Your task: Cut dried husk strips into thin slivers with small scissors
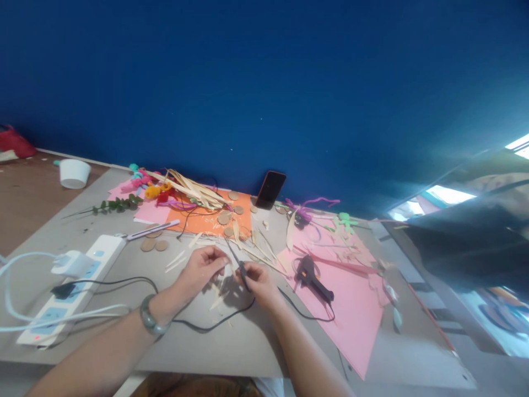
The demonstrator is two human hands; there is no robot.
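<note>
My right hand (259,281) is closed around dark scissors (237,259), whose blades point up and away to the left. My left hand (204,268), with a bangle on its wrist, is closed just left of the blades. Its thumb and fingers are pinched; a small pale bit seems to be at the tips, too small to make out. Pale dried strip scraps (217,300) lie below the hands. A bundle of dried straw-coloured strips (196,190) rests on the orange sheet (198,220) beyond, with round wooden discs (223,218) near it.
A black glue gun (312,278) lies on pink paper (347,309) to the right. On the left are a white power strip (88,275), a utility knife (152,229), a leafy sprig (118,204) and a white cup (74,173). A phone (270,189) leans against the blue wall (264,82).
</note>
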